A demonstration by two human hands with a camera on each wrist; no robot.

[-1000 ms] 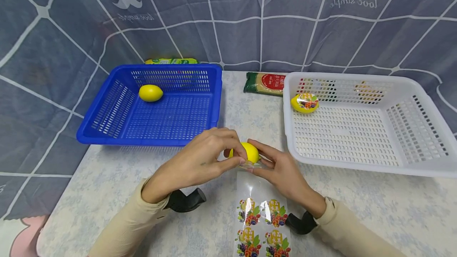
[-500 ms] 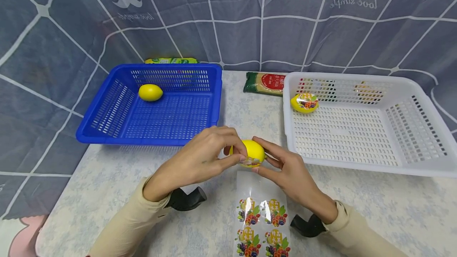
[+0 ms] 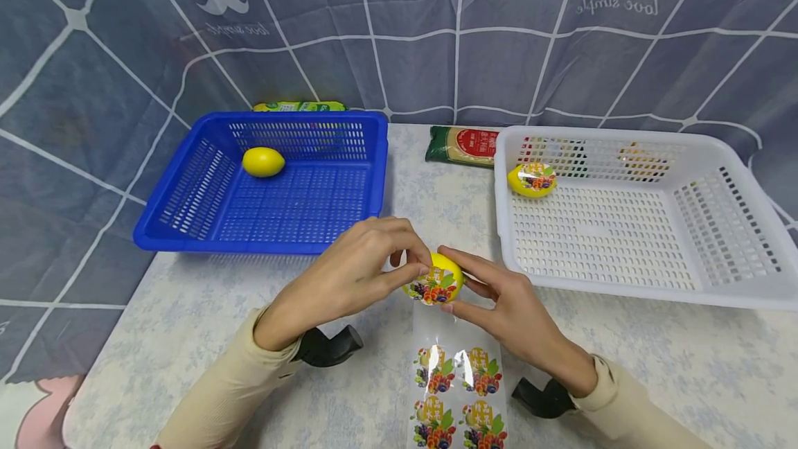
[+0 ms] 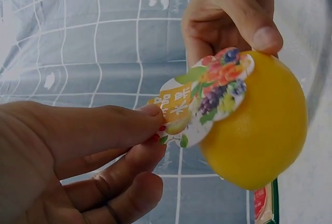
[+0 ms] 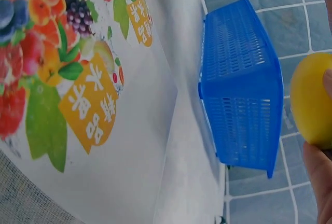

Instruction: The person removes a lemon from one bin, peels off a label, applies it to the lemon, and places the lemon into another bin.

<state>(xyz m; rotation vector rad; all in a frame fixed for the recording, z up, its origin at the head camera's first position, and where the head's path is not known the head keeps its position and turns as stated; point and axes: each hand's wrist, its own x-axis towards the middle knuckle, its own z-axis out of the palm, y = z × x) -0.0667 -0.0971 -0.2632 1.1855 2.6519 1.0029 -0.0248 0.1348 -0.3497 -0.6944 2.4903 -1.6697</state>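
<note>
Two hands meet over the table (image 3: 187,338), between the blue basket (image 3: 187,227) and the white basket (image 3: 623,289). Right hand (image 3: 508,303) cups a yellow lemon (image 3: 451,270), thumb and fingers curled around it. Left hand (image 3: 349,276) pinches a fruit sticker (image 3: 430,286) half-pressed onto the lemon, wrist angled inward above the sticker sheet (image 3: 458,393)

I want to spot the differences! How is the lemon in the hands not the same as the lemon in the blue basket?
The lemon in the hands has a fruit sticker going on it; the lemon in the blue basket is bare. The left hand and right hand hold the first above the table; the second lies alone in the blue basket. Both are yellow and alike in shape.
</note>
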